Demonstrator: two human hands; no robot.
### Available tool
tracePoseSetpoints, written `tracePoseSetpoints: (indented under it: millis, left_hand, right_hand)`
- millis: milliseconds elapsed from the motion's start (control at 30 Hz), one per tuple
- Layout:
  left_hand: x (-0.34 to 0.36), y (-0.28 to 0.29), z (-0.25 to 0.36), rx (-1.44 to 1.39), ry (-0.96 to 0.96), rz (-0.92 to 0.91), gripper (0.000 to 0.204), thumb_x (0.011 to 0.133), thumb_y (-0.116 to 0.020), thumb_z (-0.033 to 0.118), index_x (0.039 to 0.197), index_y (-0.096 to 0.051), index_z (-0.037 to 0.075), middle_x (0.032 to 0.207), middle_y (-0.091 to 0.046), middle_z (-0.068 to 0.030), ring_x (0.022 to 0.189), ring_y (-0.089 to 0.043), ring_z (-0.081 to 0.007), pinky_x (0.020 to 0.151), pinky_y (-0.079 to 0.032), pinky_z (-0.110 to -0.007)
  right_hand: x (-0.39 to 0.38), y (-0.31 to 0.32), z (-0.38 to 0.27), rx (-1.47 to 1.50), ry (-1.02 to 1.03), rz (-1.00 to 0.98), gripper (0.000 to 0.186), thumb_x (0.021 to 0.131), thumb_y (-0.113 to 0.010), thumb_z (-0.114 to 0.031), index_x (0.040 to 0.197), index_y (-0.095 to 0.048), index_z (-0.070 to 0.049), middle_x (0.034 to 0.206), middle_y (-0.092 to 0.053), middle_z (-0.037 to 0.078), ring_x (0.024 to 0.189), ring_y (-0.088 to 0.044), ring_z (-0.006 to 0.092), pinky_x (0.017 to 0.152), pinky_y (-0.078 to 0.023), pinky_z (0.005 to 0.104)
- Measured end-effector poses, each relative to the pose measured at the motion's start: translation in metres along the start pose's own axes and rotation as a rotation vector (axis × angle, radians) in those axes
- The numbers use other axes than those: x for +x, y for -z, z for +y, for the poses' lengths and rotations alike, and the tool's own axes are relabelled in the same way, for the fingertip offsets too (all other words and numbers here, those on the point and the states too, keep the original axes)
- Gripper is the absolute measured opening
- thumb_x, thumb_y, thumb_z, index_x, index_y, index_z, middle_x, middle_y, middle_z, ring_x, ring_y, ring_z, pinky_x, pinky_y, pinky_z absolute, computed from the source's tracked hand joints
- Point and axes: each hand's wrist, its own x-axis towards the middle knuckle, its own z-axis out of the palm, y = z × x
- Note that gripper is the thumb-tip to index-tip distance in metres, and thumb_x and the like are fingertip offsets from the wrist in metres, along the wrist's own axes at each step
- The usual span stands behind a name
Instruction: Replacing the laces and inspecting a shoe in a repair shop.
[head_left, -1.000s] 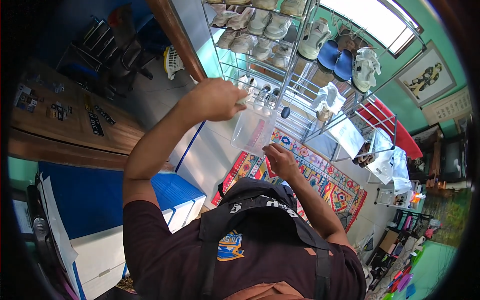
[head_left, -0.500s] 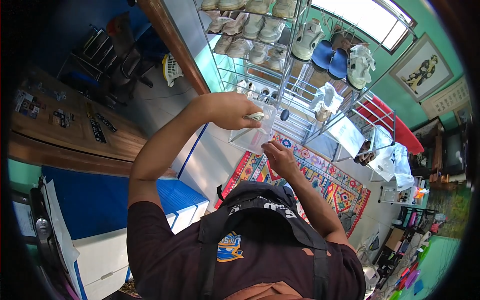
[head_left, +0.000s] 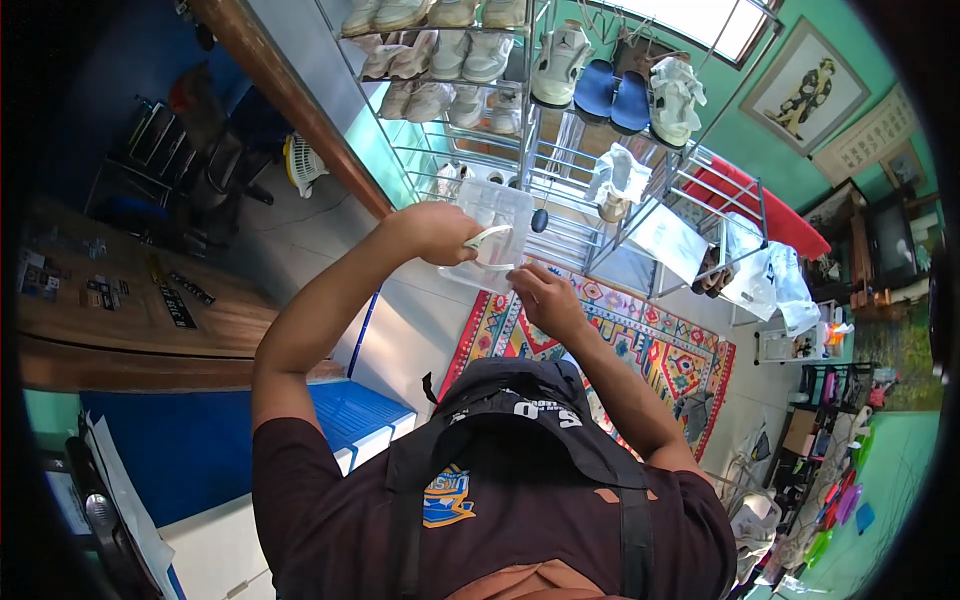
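Observation:
My left hand (head_left: 440,232) grips the left side of a clear plastic box (head_left: 497,215), held up in front of me. A white curved handle (head_left: 487,237) on the box runs beside that hand's fingers. My right hand (head_left: 545,298) pinches the box's lower edge from underneath. Both forearms reach forward from my dark shirt. The box looks see-through, and I cannot tell what is inside it.
A wire shoe rack (head_left: 560,170) stands just beyond the box, with several pale sneakers (head_left: 430,60) and blue sandals (head_left: 612,92). A patterned rug (head_left: 650,345) lies under it. A wooden counter (head_left: 130,310) is at left, a blue-topped cabinet (head_left: 345,415) below.
Both hands and the clear box have come down and closer to me, away from the rack. My right hand has moved up to the box's lower edge.

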Motion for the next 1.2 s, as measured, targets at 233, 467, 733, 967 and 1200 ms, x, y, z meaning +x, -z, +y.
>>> tracePoseSetpoints:
  millis: [233,467,733,967,1200]
  left_hand:
    - [0.012,0.002,0.007,0.247,0.019,0.343,0.029,0.082,-0.071,0.017,0.11,-0.067,0.009,0.104,-0.068,-0.0166,0.104,-0.065,-0.0364,0.091,-0.05,-0.05]
    - [0.055,-0.005,0.01,0.236,-0.557,0.23,0.055,0.064,-0.067,-0.007,0.117,-0.065,0.007,0.139,-0.051,-0.0136,0.123,-0.053,-0.0371,0.112,-0.041,-0.043]
    - [0.115,0.052,0.031,-0.027,-0.608,0.414,0.029,0.08,-0.06,0.008,0.108,-0.067,0.01,0.107,-0.066,-0.0116,0.106,-0.063,-0.0331,0.091,-0.051,-0.047]
    - [0.214,0.034,0.116,0.045,-0.742,0.639,0.024,0.091,-0.067,0.02,0.113,-0.072,0.013,0.129,-0.06,-0.0143,0.115,-0.059,-0.034,0.098,-0.047,-0.046]
    - [0.241,0.038,0.174,-0.649,-0.465,0.739,0.031,0.086,-0.067,0.001,0.115,-0.071,0.012,0.122,-0.063,-0.0153,0.11,-0.064,-0.0357,0.091,-0.053,-0.043]
  right_hand:
    - [0.009,0.009,0.0,-0.043,0.033,0.034,0.018,0.086,-0.066,-0.001,0.104,-0.064,-0.005,0.099,-0.067,0.012,0.083,-0.069,0.0327,0.069,-0.057,0.0416]
    - [0.011,0.037,0.023,-0.065,-0.023,0.092,0.017,0.087,-0.066,-0.001,0.104,-0.065,-0.005,0.101,-0.069,0.013,0.084,-0.07,0.0348,0.07,-0.057,0.0418]
    - [-0.01,0.095,0.078,-0.079,-0.128,0.138,0.019,0.086,-0.069,0.0,0.104,-0.067,-0.006,0.1,-0.07,0.014,0.084,-0.07,0.0355,0.07,-0.057,0.0403]
    - [-0.057,0.177,0.17,-0.062,-0.195,0.118,0.02,0.086,-0.062,0.002,0.104,-0.068,-0.004,0.098,-0.07,0.013,0.084,-0.07,0.0332,0.071,-0.057,0.0405]
    - [-0.117,0.32,0.303,-0.299,-0.354,0.26,0.016,0.086,-0.068,0.002,0.1,-0.071,-0.006,0.098,-0.072,0.011,0.085,-0.071,0.0321,0.072,-0.057,0.0387]
